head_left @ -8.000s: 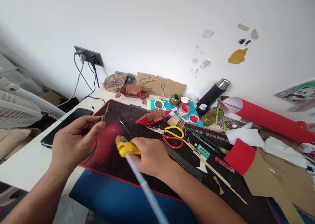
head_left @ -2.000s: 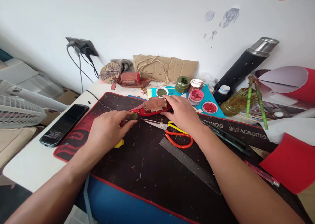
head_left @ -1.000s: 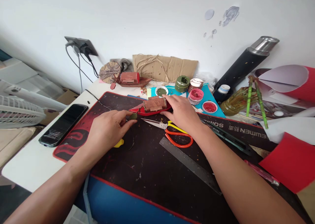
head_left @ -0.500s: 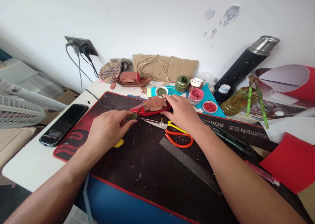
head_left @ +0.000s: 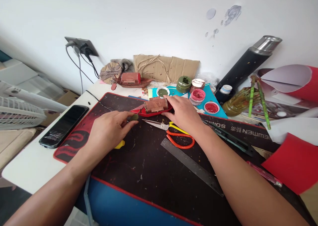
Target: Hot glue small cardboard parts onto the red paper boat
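A small red model boat (head_left: 149, 112) with a brown cabin (head_left: 156, 105) rests on the dark desk mat (head_left: 154, 166). My right hand (head_left: 183, 113) holds the boat's right end, fingers against the cabin. My left hand (head_left: 109, 129) pinches a small green-tipped piece (head_left: 134, 117) and presses it to the boat's left tip. A yellow glue gun (head_left: 120, 144) lies mostly hidden under my left hand.
Scissors (head_left: 174, 133) with yellow and orange handles and a metal ruler (head_left: 191, 166) lie in front of my right hand. Paint pots (head_left: 198, 96) sit behind the boat, a black flask (head_left: 245, 67) at right, a phone (head_left: 64, 125) at left. A second boat (head_left: 131, 79) stands by the wall.
Eight seconds ago my right hand held the glue gun and my left held the green-tipped stick up. Now the gun lies down and both hands are at the boat, still over the last second.
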